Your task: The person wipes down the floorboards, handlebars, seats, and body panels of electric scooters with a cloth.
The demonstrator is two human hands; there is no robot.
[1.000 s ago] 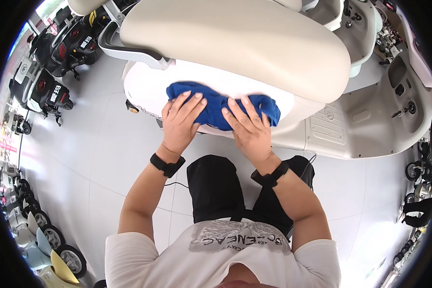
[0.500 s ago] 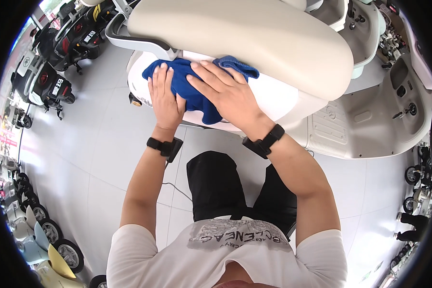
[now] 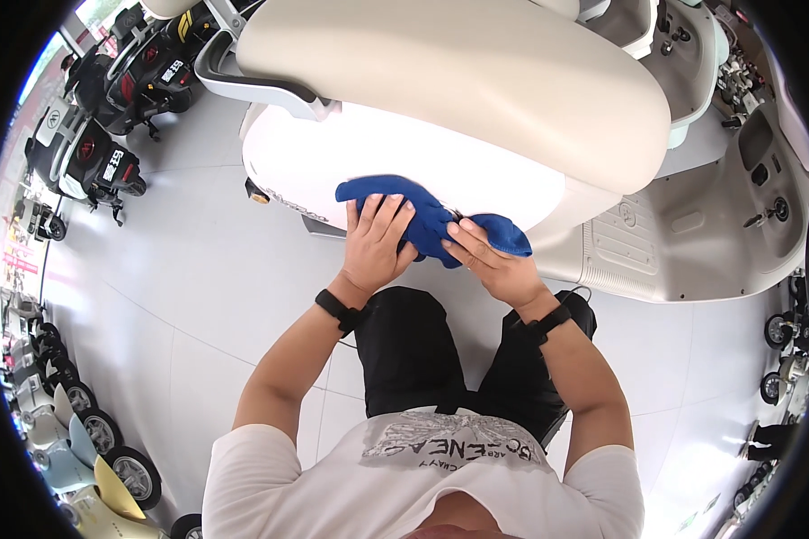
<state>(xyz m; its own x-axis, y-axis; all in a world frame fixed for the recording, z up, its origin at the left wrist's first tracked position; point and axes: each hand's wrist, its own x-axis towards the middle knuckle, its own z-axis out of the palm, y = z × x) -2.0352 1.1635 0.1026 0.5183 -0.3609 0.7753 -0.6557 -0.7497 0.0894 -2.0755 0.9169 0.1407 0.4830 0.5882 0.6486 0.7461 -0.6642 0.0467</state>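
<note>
A blue cloth (image 3: 430,225) is bunched against the lower edge of the scooter's white side panel (image 3: 324,148). My left hand (image 3: 373,244) presses on its left part, fingers curled over the fabric and thumb tucked at its lower side. On the other side my right hand (image 3: 499,269) grips the cloth, one corner of it sticking out beyond the knuckles. Both wrists wear black bands. Above the panel lies the scooter's long beige seat (image 3: 458,81), with a grey grab rail (image 3: 261,90) at its left end. The cloth and hands hide part of the panel's bottom edge.
The scooter's beige footboard (image 3: 625,238) and front section extend to the right. Several black scooters (image 3: 90,153) stand at the far left. More wheels and pale bodywork (image 3: 99,449) line the lower left. A thin cable runs across the tiled floor (image 3: 189,305) near my legs.
Both hands have moved down and to the right with the cloth, from the upper panel near the seat to its lower edge. The upper panel is now uncovered.
</note>
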